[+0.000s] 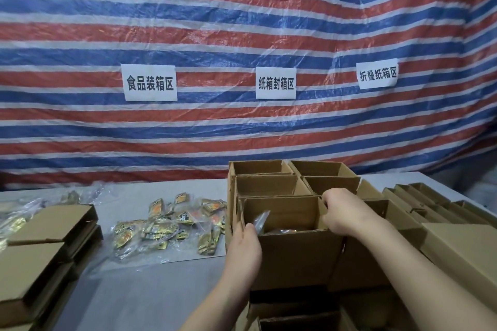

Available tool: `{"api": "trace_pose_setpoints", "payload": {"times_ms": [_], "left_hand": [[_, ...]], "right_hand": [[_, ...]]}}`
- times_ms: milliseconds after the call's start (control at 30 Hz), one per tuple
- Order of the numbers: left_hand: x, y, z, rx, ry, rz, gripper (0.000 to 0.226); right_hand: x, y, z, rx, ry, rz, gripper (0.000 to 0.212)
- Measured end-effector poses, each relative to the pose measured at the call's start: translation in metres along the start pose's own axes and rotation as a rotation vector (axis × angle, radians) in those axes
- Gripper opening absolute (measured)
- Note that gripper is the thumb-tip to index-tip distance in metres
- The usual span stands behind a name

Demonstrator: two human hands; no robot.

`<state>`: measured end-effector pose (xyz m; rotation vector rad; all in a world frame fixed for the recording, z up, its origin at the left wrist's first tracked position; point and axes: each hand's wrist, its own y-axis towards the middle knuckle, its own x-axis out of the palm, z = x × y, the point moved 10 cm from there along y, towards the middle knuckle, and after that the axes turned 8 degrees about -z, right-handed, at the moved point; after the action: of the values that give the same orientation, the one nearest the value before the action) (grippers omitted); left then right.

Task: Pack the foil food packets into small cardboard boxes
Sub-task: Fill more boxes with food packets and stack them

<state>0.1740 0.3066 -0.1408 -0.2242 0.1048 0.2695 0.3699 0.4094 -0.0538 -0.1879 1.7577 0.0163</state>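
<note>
An open small cardboard box (293, 255) stands in front of me, with packets dimly visible inside. My left hand (243, 247) rests against its left wall, and a silvery foil packet (260, 219) tilts just inside that wall; the fingers are hidden, so I cannot tell whether they grip the packet. My right hand (340, 213) curls its fingers over the box's right wall at the far corner. A heap of gold and orange foil packets (169, 226) lies on clear plastic to the left of the box.
Several empty open boxes (266, 185) stand behind the near one. Flat and closed cartons are stacked at the left (40, 255) and right (457, 244). More open boxes sit below (295, 314). A striped tarp (242, 35) with three paper signs hangs behind the grey table (134, 290).
</note>
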Motion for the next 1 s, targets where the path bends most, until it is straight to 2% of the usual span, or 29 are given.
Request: {"api": "trace_pose_setpoints", "payload": {"times_ms": [333, 533, 667, 867, 1000], "left_hand": [[0.002, -0.001, -0.008, 0.008, 0.019, -0.08, 0.057], [0.003, -0.001, -0.005, 0.059, -0.014, -0.113, 0.052], [-0.001, -0.002, -0.008, 0.038, -0.008, -0.098, 0.059], [-0.007, -0.001, -0.009, 0.05, -0.019, -0.091, 0.056], [-0.03, -0.003, -0.004, 0.083, -0.009, -0.05, 0.052]], "right_hand": [[0.008, 0.01, -0.004, -0.033, -0.066, 0.146, 0.022], [0.012, 0.012, -0.024, -0.101, -0.055, 0.158, 0.025], [0.022, 0.011, -0.032, -0.123, -0.06, 0.165, 0.028], [0.018, 0.009, -0.052, -0.166, -0.053, 0.19, 0.016], [0.004, 0.005, -0.086, -0.274, 0.022, 0.225, 0.008]]}}
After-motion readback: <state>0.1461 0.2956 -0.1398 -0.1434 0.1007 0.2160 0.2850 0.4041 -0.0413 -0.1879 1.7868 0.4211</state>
